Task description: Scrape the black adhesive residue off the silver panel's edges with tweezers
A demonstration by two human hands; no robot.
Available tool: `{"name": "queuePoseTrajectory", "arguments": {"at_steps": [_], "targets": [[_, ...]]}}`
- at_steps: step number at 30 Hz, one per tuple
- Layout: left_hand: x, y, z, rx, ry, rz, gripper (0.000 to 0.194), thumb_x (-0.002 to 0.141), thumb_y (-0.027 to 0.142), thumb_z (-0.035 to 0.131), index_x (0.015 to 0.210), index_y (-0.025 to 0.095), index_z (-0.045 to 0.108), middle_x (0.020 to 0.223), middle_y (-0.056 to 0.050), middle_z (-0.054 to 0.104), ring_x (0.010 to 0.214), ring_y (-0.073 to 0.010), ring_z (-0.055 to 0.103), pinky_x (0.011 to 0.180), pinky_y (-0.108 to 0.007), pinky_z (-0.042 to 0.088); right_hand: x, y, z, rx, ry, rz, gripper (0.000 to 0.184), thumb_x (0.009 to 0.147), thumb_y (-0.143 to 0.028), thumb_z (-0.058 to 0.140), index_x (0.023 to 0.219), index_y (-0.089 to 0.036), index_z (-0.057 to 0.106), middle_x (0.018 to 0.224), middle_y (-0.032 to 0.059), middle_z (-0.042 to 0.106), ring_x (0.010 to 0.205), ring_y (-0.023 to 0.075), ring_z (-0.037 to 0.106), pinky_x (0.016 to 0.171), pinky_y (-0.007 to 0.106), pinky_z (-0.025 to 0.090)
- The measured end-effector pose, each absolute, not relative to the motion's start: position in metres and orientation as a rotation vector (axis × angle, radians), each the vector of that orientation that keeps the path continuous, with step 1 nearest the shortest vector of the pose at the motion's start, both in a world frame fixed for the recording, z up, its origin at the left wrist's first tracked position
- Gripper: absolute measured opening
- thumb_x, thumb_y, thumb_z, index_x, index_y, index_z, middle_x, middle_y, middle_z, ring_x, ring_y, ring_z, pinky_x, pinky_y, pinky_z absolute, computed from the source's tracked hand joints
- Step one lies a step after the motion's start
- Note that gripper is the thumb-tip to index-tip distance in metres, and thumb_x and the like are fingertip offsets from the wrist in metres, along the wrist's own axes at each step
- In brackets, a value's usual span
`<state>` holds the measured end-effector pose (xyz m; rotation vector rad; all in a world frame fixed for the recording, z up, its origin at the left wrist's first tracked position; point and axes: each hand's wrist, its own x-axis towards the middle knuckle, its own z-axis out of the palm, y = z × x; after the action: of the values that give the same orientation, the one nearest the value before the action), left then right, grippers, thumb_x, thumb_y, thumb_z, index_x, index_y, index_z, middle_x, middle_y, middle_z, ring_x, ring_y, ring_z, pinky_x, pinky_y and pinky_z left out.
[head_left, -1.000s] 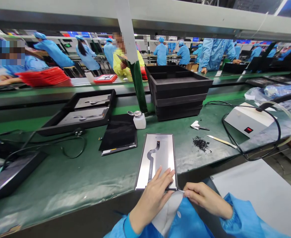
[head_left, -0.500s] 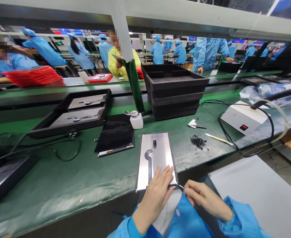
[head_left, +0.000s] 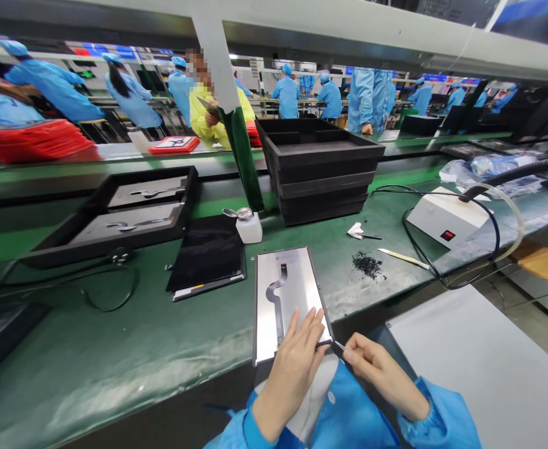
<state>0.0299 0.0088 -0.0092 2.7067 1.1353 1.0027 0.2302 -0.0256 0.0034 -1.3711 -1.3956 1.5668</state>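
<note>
A tablet-sized display panel (head_left: 297, 274) with a silver back, dark rim and wavy dark ribbon cable (head_left: 278, 305) lies at the bench's front edge, its near end overhanging. My left hand (head_left: 295, 362) rests on its lower part, fingers stretched out flat and thumb by the near edge. At the panel's near right corner, my right hand (head_left: 371, 362) pinches a thin pointed metal tool (head_left: 340, 345). The tool's tip touches or nearly touches that corner; most of its body is hidden in my fingers.
Stacked black panels (head_left: 208, 252) and a white pump bottle (head_left: 249, 229) lie beyond. Black trays (head_left: 323, 181) are piled at the back. Black scraps (head_left: 368, 265), a pale-handled blade (head_left: 402, 258) and a white box (head_left: 449, 215) with cables are right. A tray with panels (head_left: 187, 199) stands left.
The view has shifted slightly, moving the bench items leftward. My right hand keeps its pinch at the panel's corner, with more of the tool's bright tip showing. My left hand stays on the panel.
</note>
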Motion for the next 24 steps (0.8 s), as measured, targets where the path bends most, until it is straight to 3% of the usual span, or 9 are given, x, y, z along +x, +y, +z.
{"name": "queuePoseTrajectory", "arguments": {"at_steps": [4, 9, 15, 18, 21, 24], "targets": [[0.030, 0.008, -0.012, 2.704, 1.140, 0.971, 0.038, 0.098, 0.007, 0.037, 0.135, 0.013, 0.043, 0.136, -0.017, 0.060, 0.131, -0.0286, 0.052, 0.106, -0.054, 0.049, 0.225, -0.030, 0.002, -1.366, -1.296, 1.573, 0.049, 0.088, -0.069, 0.052, 0.074, -0.022, 0.049, 0.057, -0.0081, 0.037, 0.049, 0.0101, 0.027, 0.046, 0.025, 0.019], [0.030, 0.007, -0.013, 2.705, 1.138, 0.937, 0.048, 0.094, 0.001, 0.034, 0.140, 0.014, 0.040, 0.140, -0.015, 0.057, 0.133, -0.0273, 0.050, 0.109, -0.055, 0.045, 0.220, -0.035, -0.005, -1.386, -1.154, 1.580, 0.052, 0.085, -0.072, 0.053, 0.078, -0.020, 0.056, 0.056, -0.0094, 0.031, 0.045, 0.0084, 0.021, 0.043, 0.024, 0.014], [0.034, 0.008, -0.010, 2.715, 1.161, 0.897, 0.041, 0.096, 0.004, 0.035, 0.135, 0.012, 0.043, 0.139, -0.017, 0.057, 0.132, -0.0286, 0.052, 0.107, -0.057, 0.046, 0.216, -0.036, -0.013, -1.372, -1.133, 1.543, 0.058, 0.085, -0.076, 0.047, 0.081, -0.019, 0.058, 0.051, -0.0105, 0.027, 0.046, 0.0095, 0.021, 0.044, 0.024, 0.016], [0.035, 0.009, -0.010, 2.709, 1.162, 0.905, 0.039, 0.095, 0.004, 0.036, 0.133, 0.012, 0.044, 0.139, -0.018, 0.057, 0.131, -0.0301, 0.052, 0.106, -0.059, 0.046, 0.212, -0.036, -0.011, -1.370, -1.140, 1.485, 0.053, 0.085, -0.074, 0.050, 0.078, -0.021, 0.051, 0.053, -0.0107, 0.027, 0.048, 0.0098, 0.023, 0.046, 0.023, 0.020], [0.035, 0.009, -0.011, 2.692, 1.177, 0.898, 0.041, 0.094, 0.003, 0.037, 0.133, 0.013, 0.044, 0.140, -0.017, 0.056, 0.131, -0.0303, 0.053, 0.106, -0.060, 0.046, 0.209, -0.036, -0.009, -1.357, -1.133, 1.490, 0.050, 0.085, -0.071, 0.054, 0.076, -0.023, 0.046, 0.052, -0.0105, 0.032, 0.047, 0.0093, 0.025, 0.046, 0.022, 0.021], [0.035, 0.010, -0.012, 2.702, 1.182, 0.891, 0.041, 0.093, 0.002, 0.037, 0.131, 0.015, 0.045, 0.140, -0.017, 0.056, 0.131, -0.0304, 0.053, 0.104, -0.059, 0.048, 0.209, -0.036, -0.009, -1.344, -1.103, 1.554, 0.053, 0.084, -0.074, 0.052, 0.080, -0.021, 0.052, 0.054, -0.0081, 0.043, 0.043, 0.0079, 0.027, 0.042, 0.022, 0.019]]}}
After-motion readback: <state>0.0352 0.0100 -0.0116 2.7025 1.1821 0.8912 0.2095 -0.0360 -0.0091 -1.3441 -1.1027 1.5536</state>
